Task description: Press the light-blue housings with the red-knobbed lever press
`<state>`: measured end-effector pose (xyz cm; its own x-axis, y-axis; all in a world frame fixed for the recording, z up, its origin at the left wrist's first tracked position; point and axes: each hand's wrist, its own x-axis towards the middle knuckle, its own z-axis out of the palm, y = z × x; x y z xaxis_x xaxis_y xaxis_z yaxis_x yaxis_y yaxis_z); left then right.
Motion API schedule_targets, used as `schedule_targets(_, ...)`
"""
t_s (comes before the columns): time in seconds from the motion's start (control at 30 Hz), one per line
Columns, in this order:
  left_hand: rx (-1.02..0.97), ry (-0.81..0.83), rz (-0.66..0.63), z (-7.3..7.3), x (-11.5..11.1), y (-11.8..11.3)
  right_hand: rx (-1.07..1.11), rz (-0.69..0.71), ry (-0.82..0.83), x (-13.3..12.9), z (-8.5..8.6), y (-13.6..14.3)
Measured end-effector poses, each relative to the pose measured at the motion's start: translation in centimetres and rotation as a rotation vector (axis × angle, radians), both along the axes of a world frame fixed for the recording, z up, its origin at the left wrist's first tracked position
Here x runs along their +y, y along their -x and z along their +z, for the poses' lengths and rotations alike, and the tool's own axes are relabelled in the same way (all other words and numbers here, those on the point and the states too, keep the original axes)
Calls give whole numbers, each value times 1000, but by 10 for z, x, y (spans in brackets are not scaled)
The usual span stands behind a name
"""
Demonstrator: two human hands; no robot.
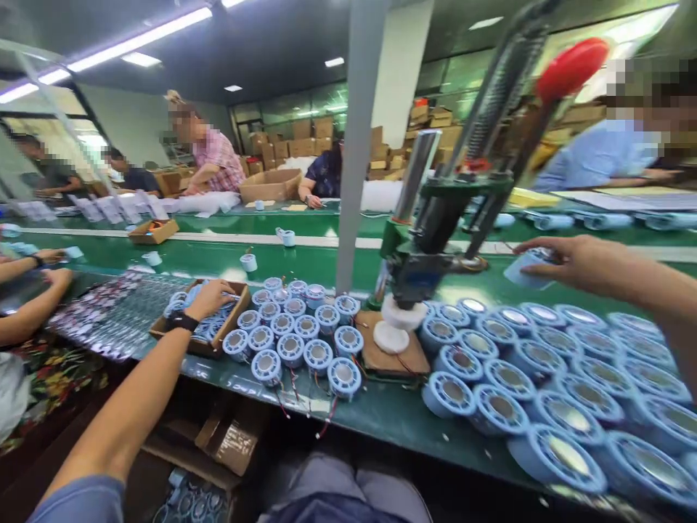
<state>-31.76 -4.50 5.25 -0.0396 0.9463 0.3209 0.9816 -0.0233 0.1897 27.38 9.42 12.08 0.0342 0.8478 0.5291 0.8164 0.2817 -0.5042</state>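
Observation:
My left hand [211,298] reaches over a cardboard box [235,319] full of thin light-blue plastic rings [210,330]. Its fingers curl down at the box's right side; what they pinch, if anything, is hidden. At the right, my right hand [582,260] grips a light-blue round plastic unit [531,269] between thumb and fingers, above the green belt. Between the hands stands a lever press [419,269] with a red knob [571,69]. White round blocks [390,338] sit beneath its ram on a brown board [375,356].
Several light-blue units with silver discs stand left [291,349] and right [539,356] of the press. Some trail thin wires. A green conveyor belt [310,254] carries scattered units. A grey post [351,145] rises behind. Co-workers sit across the belt; another person's hands [54,280] are at left.

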Motion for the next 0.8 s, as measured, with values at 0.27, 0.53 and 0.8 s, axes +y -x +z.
schedule_targets(0.27, -174, -521, 121, -2, -38, -105, -216, 783, 172, -169, -72, 11)
schedule_targets(0.53, -219, -411, -416, -63, -78, -320, 215, 756, 299, -190, -168, 90)
schedule_targets(0.8, -289, -111, -522, -91, -70, -348, 483, 277, -65, -207, -213, 124)
